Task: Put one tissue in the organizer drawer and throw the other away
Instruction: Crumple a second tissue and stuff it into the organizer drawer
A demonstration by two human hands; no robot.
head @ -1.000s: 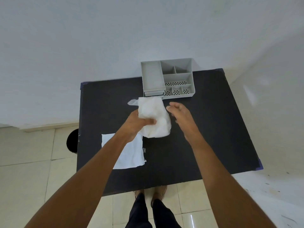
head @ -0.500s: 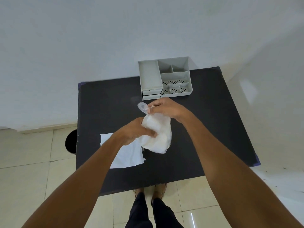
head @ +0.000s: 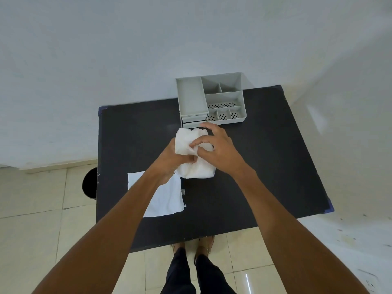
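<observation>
Crumpled tissue bunched between both hands, left and right.

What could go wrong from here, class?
1. Both hands, left hand and right hand, are busy with the tissue, and the organizer drawers look shut, so one hand must let go.
2. The bunched tissue may not fit the shallow drawer.

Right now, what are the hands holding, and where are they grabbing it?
Both hands, left hand and right hand, bunch the crumpled tissue around its middle.
</observation>
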